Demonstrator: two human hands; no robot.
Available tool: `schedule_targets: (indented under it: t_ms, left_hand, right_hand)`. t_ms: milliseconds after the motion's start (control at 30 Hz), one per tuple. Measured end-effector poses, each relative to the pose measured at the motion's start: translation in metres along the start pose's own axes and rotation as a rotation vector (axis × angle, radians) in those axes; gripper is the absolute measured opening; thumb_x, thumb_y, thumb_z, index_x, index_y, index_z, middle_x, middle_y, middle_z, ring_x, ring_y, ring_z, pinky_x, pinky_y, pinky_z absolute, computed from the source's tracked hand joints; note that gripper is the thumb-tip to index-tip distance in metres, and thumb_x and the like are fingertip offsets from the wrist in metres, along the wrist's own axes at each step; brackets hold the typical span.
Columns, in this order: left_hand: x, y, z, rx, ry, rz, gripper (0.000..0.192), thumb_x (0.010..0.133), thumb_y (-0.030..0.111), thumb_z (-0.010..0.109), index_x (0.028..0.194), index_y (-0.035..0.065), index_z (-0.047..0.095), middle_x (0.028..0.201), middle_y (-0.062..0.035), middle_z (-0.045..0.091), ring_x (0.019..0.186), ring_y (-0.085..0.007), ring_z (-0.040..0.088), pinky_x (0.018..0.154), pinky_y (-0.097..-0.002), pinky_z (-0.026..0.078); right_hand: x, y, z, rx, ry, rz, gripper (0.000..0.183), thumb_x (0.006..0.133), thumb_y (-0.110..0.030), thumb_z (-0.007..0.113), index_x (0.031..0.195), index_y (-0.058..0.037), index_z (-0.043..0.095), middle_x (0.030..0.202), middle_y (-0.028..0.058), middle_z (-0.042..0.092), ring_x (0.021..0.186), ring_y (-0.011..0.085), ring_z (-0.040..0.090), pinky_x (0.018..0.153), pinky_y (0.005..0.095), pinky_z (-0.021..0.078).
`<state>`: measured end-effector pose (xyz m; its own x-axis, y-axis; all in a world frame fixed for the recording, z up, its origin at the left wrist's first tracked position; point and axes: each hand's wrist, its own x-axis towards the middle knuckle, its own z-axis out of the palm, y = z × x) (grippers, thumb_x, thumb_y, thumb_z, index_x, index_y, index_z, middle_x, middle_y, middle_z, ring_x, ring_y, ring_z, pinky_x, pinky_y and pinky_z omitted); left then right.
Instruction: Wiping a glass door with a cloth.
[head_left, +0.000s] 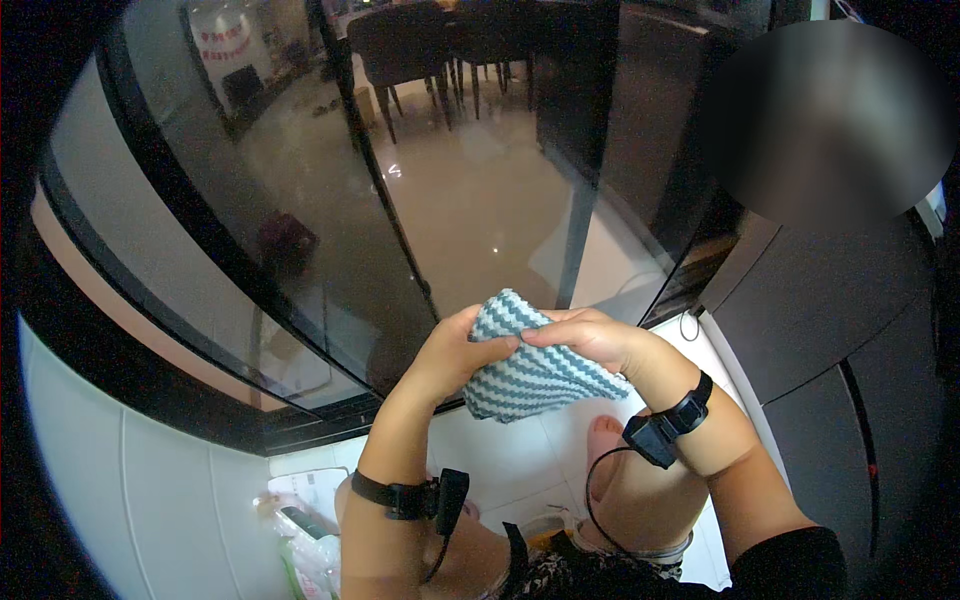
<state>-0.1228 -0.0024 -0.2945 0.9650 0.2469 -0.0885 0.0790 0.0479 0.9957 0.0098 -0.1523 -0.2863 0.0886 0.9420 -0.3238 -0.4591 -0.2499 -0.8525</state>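
A striped cleaning cloth (540, 382), teal and white with a fluffy texture, is held folded between both hands in front of my body. My left hand (461, 352) grips its left side, thumb lying across the front. From the right, my right hand (589, 334) pinches the upper edge, its thumb tip close to the left thumb. The cloth's lower right corner droops beneath my right wrist. Most fingers of both hands are hidden behind the fabric.
Black-framed glass sliding doors (360, 202) stand ahead, with dark chairs (397, 45) beyond. A dark cabinet (840, 352) is at right. Plastic-wrapped items (307, 532) lie on the white floor (510, 442) at lower left. Cabled straps (667, 427) circle both forearms.
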Motion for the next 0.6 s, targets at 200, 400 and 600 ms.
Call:
schedule_targets:
  t_ms: [200,400,600]
  left_hand:
    - [0.017,-0.024,0.000,0.154,0.067,0.004,0.032,0.078,0.005,0.064,0.108,0.0022,0.055,0.089,-0.0008,0.061,0.083,-0.0103,0.056,0.076,-0.0248,0.045]
    - [0.013,-0.005,0.011,0.287,0.100,0.160,0.030,0.076,0.005,0.066,0.103,0.0009,0.055,0.090,-0.0028,0.060,0.082,-0.0089,0.055,0.072,-0.0241,0.045]
    - [0.008,0.000,0.014,0.373,0.139,0.166,0.036,0.078,0.010,0.065,0.110,-0.0005,0.053,0.095,-0.0060,0.061,0.085,-0.0112,0.055,0.075,-0.0253,0.045]
  right_hand:
    - [0.016,0.015,-0.023,-0.365,-0.031,-0.144,0.040,0.090,-0.017,0.052,0.126,-0.0012,0.045,0.116,0.0056,0.056,0.102,0.0113,0.052,0.090,0.0248,0.0394]
    - [0.013,0.018,-0.022,-0.320,-0.026,-0.293,0.037,0.088,-0.019,0.053,0.121,-0.0021,0.050,0.115,0.0044,0.057,0.104,0.0110,0.050,0.091,0.0244,0.0367]
    - [0.013,0.018,-0.016,-0.389,-0.012,-0.326,0.032,0.088,-0.021,0.052,0.114,-0.0020,0.052,0.109,0.0097,0.060,0.101,0.0131,0.053,0.089,0.0278,0.0390]
